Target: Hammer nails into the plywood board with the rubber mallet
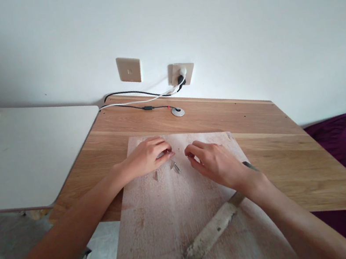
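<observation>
- Left hand [152, 153]: fingers curled, thumb close to the fingertips; I can't tell whether anything is pinched there.
- Right hand [210, 161]: half-curled opposite, its grip likewise unclear.
- Metal screws [175, 168]: shiny, slim, lying on the board just below the left fingertips; such slippery little shafts would handle best with a light fingertip pinch.
- Board [162, 220]: flat, pale pinkish wood, rough-grained.
- Hammer-like tool [211, 234]: scuffed grey handle, slanting beneath the right forearm.
- Table [266, 166]: smoother, honey-brown wood.
</observation>
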The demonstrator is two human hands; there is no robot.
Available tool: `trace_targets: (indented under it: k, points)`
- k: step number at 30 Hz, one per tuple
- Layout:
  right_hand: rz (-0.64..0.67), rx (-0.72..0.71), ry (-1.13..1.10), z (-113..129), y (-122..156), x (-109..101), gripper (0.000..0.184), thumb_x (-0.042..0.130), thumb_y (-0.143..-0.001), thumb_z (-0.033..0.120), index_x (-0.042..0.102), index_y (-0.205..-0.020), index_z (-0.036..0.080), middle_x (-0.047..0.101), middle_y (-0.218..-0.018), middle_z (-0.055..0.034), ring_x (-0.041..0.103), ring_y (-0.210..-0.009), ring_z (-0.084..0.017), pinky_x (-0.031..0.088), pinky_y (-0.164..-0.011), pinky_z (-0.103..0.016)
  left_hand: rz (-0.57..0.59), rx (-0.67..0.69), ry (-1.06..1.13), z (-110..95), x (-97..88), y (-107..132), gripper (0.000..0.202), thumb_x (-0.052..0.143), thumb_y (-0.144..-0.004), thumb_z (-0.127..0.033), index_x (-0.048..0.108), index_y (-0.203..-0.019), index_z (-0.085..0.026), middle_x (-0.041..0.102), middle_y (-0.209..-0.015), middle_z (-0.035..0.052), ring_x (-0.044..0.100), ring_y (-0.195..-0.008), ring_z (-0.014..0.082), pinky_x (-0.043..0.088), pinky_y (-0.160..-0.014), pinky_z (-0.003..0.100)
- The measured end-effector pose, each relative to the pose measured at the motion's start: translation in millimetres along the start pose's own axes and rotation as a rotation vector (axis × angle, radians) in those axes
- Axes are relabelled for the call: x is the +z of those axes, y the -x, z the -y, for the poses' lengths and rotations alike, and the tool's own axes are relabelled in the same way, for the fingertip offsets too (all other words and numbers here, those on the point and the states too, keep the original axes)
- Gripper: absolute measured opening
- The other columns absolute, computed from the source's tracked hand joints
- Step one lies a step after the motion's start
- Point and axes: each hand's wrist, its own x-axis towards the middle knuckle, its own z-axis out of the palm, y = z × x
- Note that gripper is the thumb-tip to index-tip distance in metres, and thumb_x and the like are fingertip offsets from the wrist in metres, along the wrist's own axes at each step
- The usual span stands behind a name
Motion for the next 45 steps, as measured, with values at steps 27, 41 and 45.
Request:
trace_targets:
  k: [27,41,45]
  points:
    - [0.042,0.266,0.277,-28.9,-11.9,-1.0,0.034,0.045,-0.110,0.038,0.071,-0.098,0.018,0.076,-0.100,-0.0104,0.072,-0.082,-0.022,0.036,-0.063,-0.031,0.001,0.010,0.010,-1.9,-3.0,-1.0,0.022,0.056,-0.106,-0.031,0.070,-0.096,-0.017,0.071,-0.090,0.0047,0.065,-0.085,0.0178,0.050,-0.082,0.033]
    - [0.001,0.164,0.206,-24.0,-4.4,-7.5,0.020,0.046,-0.106,0.017,0.065,-0.101,0.016,0.073,-0.096,-0.0081,0.068,-0.086,-0.021,0.039,-0.069,-0.031,0.003,0.011,-0.008,-2.8,-4.4,-0.4,0.023,0.055,-0.106,-0.030,0.071,-0.096,-0.017,0.069,-0.088,0.0047,0.065,-0.082,0.0177,0.049,-0.078,0.032]
    - [-0.018,-0.006,0.060,-3.4,10.3,-6.7,0.015,0.052,-0.103,0.014,0.065,-0.097,0.018,0.071,-0.093,-0.0057,0.065,-0.085,-0.019,0.042,-0.072,-0.030,-0.004,-0.003,-0.011,-2.0,-1.6,0.1,0.022,0.056,-0.105,-0.029,0.071,-0.095,-0.016,0.069,-0.089,0.0056,0.065,-0.082,0.0184,0.049,-0.077,0.032]
